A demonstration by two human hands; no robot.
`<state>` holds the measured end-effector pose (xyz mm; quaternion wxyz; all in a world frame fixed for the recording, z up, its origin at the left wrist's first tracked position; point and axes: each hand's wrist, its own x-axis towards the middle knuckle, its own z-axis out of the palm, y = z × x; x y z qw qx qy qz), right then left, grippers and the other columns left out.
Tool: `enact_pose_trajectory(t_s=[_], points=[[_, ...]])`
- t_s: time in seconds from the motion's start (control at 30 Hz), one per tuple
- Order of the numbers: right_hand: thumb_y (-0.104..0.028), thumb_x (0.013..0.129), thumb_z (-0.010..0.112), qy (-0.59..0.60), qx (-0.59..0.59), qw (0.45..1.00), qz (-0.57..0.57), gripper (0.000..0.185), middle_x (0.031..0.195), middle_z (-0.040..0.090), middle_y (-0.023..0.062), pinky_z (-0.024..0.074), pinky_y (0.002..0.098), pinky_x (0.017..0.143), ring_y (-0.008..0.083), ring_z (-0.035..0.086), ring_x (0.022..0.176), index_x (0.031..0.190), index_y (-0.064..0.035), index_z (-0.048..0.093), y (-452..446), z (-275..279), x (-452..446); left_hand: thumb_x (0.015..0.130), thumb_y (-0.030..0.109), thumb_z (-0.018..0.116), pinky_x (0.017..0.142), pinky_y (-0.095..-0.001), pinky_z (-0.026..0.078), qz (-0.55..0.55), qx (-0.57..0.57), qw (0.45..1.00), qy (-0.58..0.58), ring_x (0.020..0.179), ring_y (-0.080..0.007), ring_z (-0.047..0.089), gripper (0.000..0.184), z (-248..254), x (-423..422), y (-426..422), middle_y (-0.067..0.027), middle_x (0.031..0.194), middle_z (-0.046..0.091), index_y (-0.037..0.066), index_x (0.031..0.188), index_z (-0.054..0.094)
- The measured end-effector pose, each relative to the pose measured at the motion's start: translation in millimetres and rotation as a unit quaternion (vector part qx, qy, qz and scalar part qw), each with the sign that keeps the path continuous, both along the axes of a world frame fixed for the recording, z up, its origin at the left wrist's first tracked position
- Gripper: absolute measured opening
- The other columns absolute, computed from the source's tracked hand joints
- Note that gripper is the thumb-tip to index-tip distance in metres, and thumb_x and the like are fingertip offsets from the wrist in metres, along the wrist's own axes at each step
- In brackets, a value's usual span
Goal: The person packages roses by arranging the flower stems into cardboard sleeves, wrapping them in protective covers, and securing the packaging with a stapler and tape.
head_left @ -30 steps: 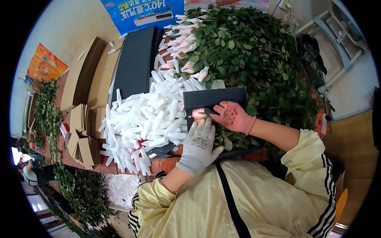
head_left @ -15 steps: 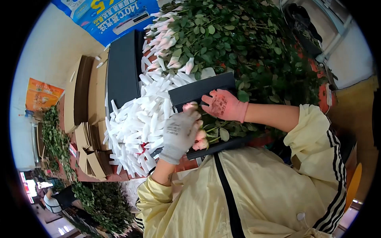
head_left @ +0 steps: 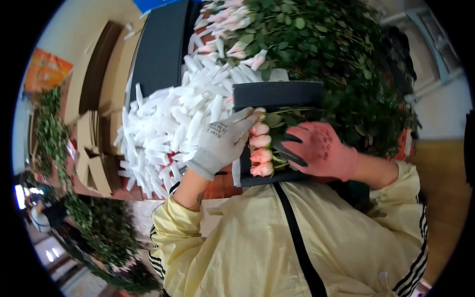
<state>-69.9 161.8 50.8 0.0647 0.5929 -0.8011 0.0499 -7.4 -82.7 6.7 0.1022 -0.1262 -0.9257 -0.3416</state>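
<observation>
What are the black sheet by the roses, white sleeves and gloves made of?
Black sheet: perhaps corrugated board or plastic, matte; parallel ridges.
White sleeves: possibly foam netting, matte; pliant-looking tubes, texture too small to confirm.
Grey glove, pink glove: likely knit fabric, matte; creased, cuffs hug wrists.

Brown cardboard stack (head_left: 95, 72) against a pale wall (head_left: 89, 17), with workroom clutter around it.
Just below the stack, folded cardboard pieces (head_left: 91, 168) stand bunched together; to its left hangs an orange printed sheet (head_left: 48, 71), with a strip of leafy greenery (head_left: 51, 128) beneath. Up and right of the stack shows the edge of a blue sheet (head_left: 151, 4). Far to its right is a pale metal frame (head_left: 429, 47), a black bag-like bundle (head_left: 400, 57) beside it. Well below and left, a blurred person (head_left: 40, 218) in white.
</observation>
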Motion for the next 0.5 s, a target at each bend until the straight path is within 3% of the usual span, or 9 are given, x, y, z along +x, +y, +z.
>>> enact_pose_trajectory(t_s=[0.07,0.13,0.23,0.27,0.37,0.5], points=[[-0.033,0.074,0.065,-0.045,0.052,0.998,0.006,0.037,0.114,0.053,0.0064,0.0312,0.0367,0.096,0.0225,0.050,0.108,0.107,-0.0155,0.060,0.3,2.6,2.3,0.081,0.008,0.057,0.084,-0.0357,0.047,0.040,0.050,0.997,0.037,0.097,-0.0291,0.061,0.030,1.1,11.3,-9.3,-0.0129,0.110,0.062,0.005,0.110,0.062],[-0.033,0.074,0.065,-0.162,0.101,0.978,-0.083,0.035,0.107,0.056,0.0046,0.0360,0.0367,0.089,0.0243,0.055,0.098,0.104,-0.0162,0.061,-6.4,8.0,1.3,0.076,0.009,0.062,0.077,-0.0355,0.048,0.109,0.125,0.986,0.032,0.086,-0.0286,0.062,0.029,0.6,32.4,-17.9,-0.0125,0.097,0.064,0.004,0.105,0.064],[-0.032,0.068,0.072,-0.096,0.108,0.987,-0.074,0.044,0.108,0.056,0.0073,0.0405,0.0377,0.083,0.0269,0.057,0.094,0.105,-0.0120,0.061,-16.1,5.1,7.9,0.076,0.011,0.064,0.074,-0.0369,0.048,0.158,0.170,0.973,0.010,0.086,-0.0279,0.061,0.026,-19.5,59.2,-24.9,-0.0108,0.094,0.062,0.007,0.101,0.064],[-0.021,0.060,0.078,-0.139,0.145,0.977,-0.074,0.054,0.114,0.054,0.0102,0.0406,0.0410,0.085,0.0305,0.053,0.101,0.109,-0.0083,0.058,-19.6,4.5,7.4,0.072,0.008,0.066,0.063,-0.0345,0.045,0.176,0.209,0.960,0.066,0.068,-0.0258,0.058,0.027,-35.0,64.6,-23.0,-0.0097,0.077,0.060,0.004,0.099,0.066],[-0.020,0.059,0.079,-0.132,0.185,0.969,-0.092,0.057,0.116,0.054,0.0106,0.0392,0.0405,0.086,0.0300,0.053,0.102,0.110,-0.0084,0.057,-28.7,2.2,9.1,0.072,0.012,0.067,0.068,-0.0371,0.046,0.194,0.247,0.949,-0.015,0.077,-0.0262,0.060,0.023,-47.8,83.5,-25.6,-0.0093,0.084,0.063,0.006,0.094,0.066],[-0.018,0.058,0.078,-0.122,0.234,0.959,-0.107,0.056,0.116,0.054,0.0104,0.0382,0.0403,0.085,0.0293,0.052,0.104,0.109,-0.0085,0.057,-34.3,3.2,8.9,0.069,0.015,0.069,0.059,-0.0364,0.044,0.182,0.322,0.928,0.034,0.064,-0.0260,0.058,0.023,-70.6,91.5,-29.3,-0.0077,0.071,0.060,0.006,0.091,0.067]])
